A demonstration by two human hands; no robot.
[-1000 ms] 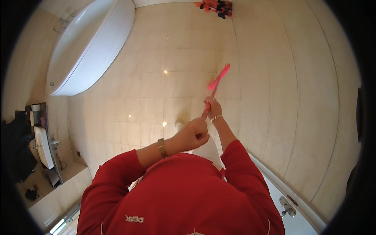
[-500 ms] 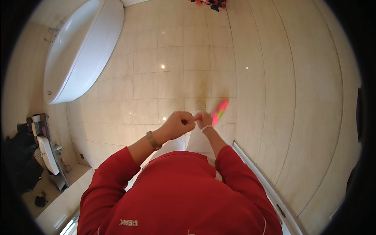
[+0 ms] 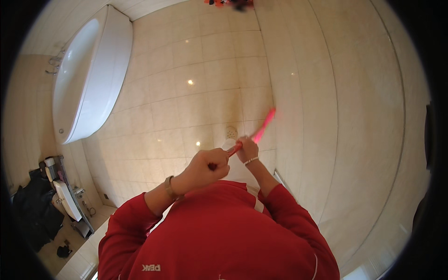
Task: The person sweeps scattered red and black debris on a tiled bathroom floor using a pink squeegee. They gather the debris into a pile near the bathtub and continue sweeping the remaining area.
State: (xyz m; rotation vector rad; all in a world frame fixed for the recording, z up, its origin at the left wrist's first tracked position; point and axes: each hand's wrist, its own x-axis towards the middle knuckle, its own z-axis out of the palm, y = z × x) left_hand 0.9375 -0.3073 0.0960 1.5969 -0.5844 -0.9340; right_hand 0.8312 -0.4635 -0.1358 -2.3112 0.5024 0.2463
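A broom with a red handle slants down in front of my body, its pink head low over the tiles beside the right wall. My left hand is wrapped round the upper end of the handle. Further down the stick, my right hand is closed on it and partly hides the stretch between handle and head. The head is thin and slightly blurred from this angle.
A cream clog with holes on my foot shows just beyond my hands. A white bathtub curves along the far left. On the left are a washbasin and dark clothing. Red and black items lie at the far edge.
Both hands have come a little nearer my body, and more of the red handle shows between them. The pink head has turned to a thinner edge-on view. The whole view has tilted slightly.
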